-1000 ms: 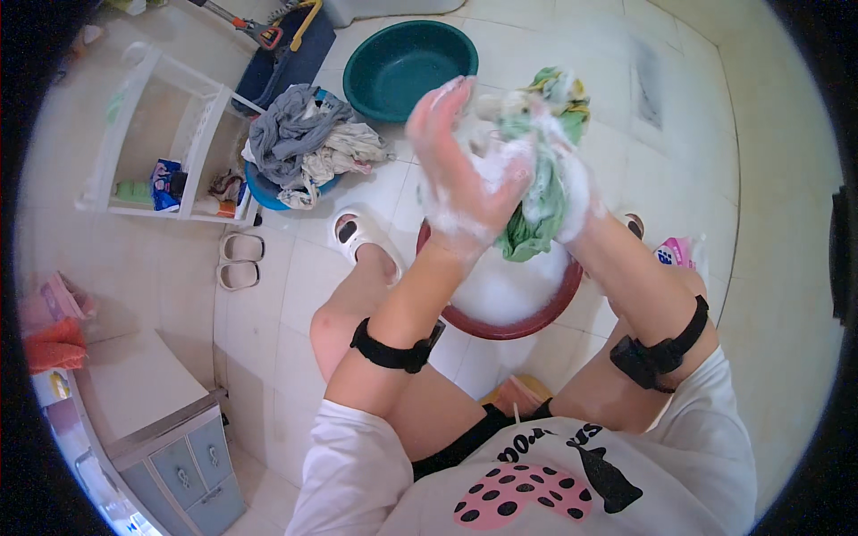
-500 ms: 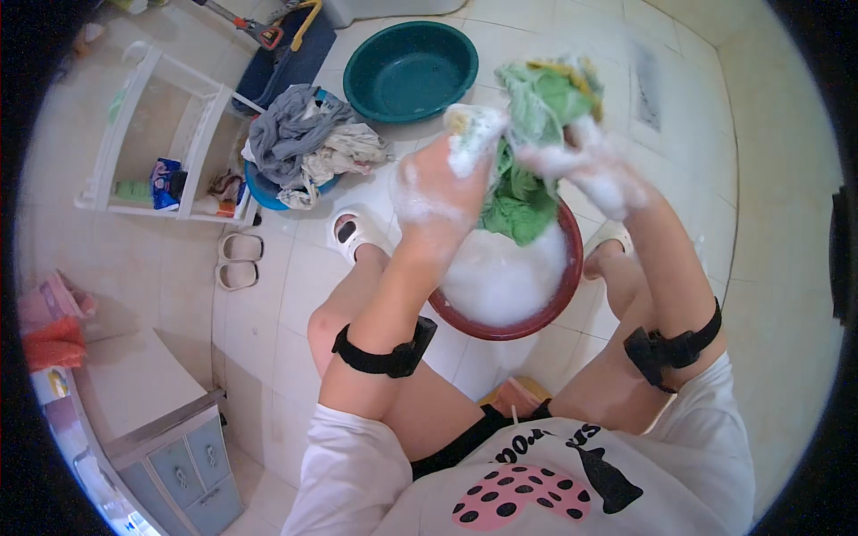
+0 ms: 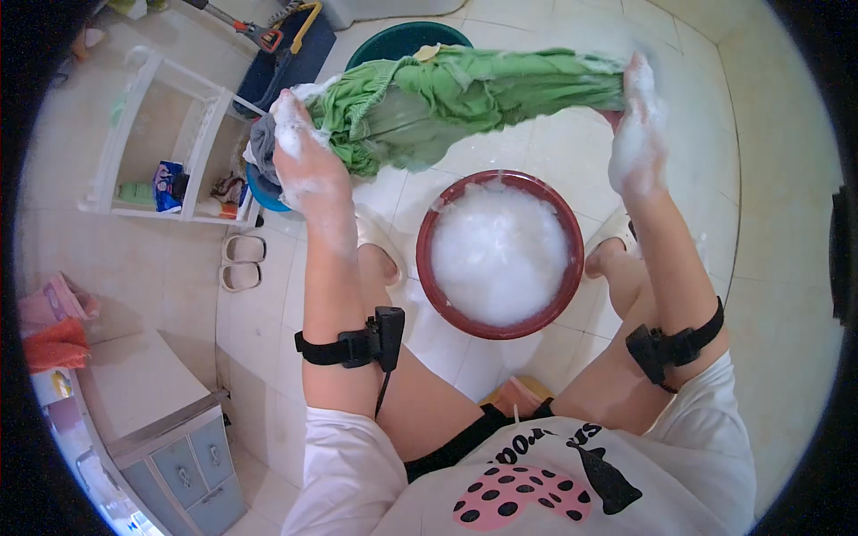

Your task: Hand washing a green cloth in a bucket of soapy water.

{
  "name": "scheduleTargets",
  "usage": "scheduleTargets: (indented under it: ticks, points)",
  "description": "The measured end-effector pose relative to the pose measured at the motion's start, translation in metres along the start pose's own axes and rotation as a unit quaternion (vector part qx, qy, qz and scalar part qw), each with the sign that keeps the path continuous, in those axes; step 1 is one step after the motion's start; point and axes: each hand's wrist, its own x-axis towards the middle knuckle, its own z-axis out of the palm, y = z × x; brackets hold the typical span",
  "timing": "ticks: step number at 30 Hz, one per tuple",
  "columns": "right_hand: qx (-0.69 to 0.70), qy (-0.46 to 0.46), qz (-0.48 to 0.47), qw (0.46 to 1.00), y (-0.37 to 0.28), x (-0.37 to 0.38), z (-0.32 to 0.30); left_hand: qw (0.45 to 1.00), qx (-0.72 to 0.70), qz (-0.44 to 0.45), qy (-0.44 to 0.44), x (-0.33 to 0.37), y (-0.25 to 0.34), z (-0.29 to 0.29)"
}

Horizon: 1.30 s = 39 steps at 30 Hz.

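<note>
A wet green garment [image 3: 474, 94] is stretched wide between my two hands, above and beyond the tub. My left hand [image 3: 302, 143], streaked with suds, grips its bunched left end, where gathered fabric shows. At the other end my right hand [image 3: 639, 129], also foamy, is closed on the cloth; its fingers are partly hidden. Between my feet stands a dark red tub [image 3: 427, 277] full of thick white foam [image 3: 500, 250]. The garment hangs clear of the foam.
Behind the garment is a dark green basin [image 3: 407, 37], partly covered. A blue basin [image 3: 265, 189] with grey laundry sits beside my left hand, near a white shelf [image 3: 201, 152]. Pale clogs [image 3: 241, 263] lie by the wall; a cabinet [image 3: 192, 456] stands at lower left.
My hands have moved apart, the left one far to the left and the right one up and right. The bunched green garment is now pulled out lengthwise, uncovering the tub.
</note>
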Motion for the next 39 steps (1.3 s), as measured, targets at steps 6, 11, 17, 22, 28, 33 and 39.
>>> scheduleTargets:
  ticks: [6,11,17,22,28,33,39]
  points:
    - [0.072,0.001,0.113,0.991,-0.004,-0.002,0.007,0.961,-0.262,-0.065,-0.059,-0.017,0.000,0.013]
    - [-0.091,-0.079,0.059,0.991,0.026,-0.079,0.052,0.789,-0.504,-0.283,-0.207,-0.071,-0.005,0.055]
    - [0.318,0.017,0.282,0.905,0.049,-0.030,0.041,0.784,-0.464,-0.321,-0.260,-0.110,0.016,0.080]
    - [0.008,-0.365,0.023,0.931,0.027,-0.067,0.044,0.973,0.050,0.133,-0.184,-0.090,0.015,0.071]
    - [-0.328,-0.164,-0.321,0.873,0.062,-0.034,0.031,0.902,-0.160,-0.322,-0.237,-0.118,-0.007,0.081]
    - [-0.394,-0.048,-0.303,0.866,0.070,0.002,0.003,0.840,0.375,0.033,-0.391,-0.108,-0.010,0.067]
    - [-0.599,-0.310,-0.199,0.711,0.071,-0.023,-0.028,0.708,0.490,0.064,-0.504,-0.080,-0.036,0.022]
